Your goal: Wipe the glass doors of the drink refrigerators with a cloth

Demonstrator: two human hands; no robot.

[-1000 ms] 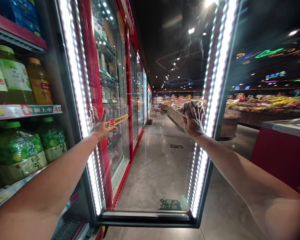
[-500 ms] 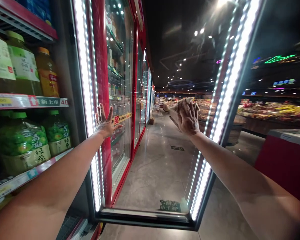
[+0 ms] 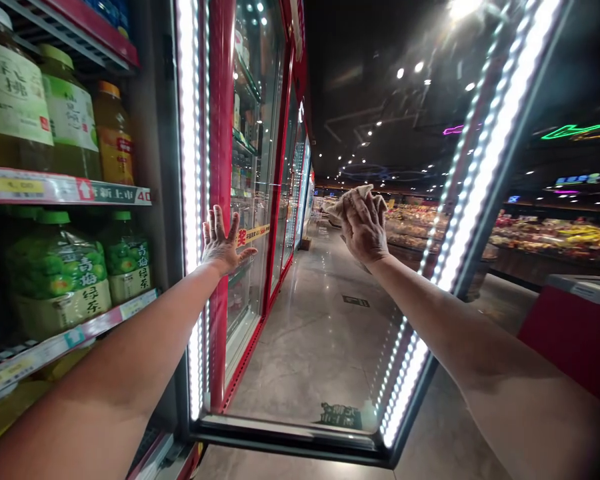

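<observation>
An open glass fridge door [image 3: 330,333] with lit LED strips down both sides stands in front of me. My left hand [image 3: 222,241] is pressed flat on the glass near the hinge side, fingers spread. My right hand [image 3: 364,225] presses a beige cloth [image 3: 353,197] against the glass in the upper middle of the door, fingers laid over the cloth. Both arms are stretched forward.
At my left the fridge shelves [image 3: 65,190] hold large green-capped tea bottles [image 3: 55,273] and an orange-capped bottle [image 3: 113,137]. Red-framed fridges [image 3: 260,200] line the aisle beyond. Through the glass are a grey floor [image 3: 320,333], produce stands [image 3: 555,237] and a red chest freezer [image 3: 575,327].
My right hand has slid the cloth left and slightly up across the glass. My left hand stays flat on the door. The view has swung, shifting the shelves and door frame to the right.
</observation>
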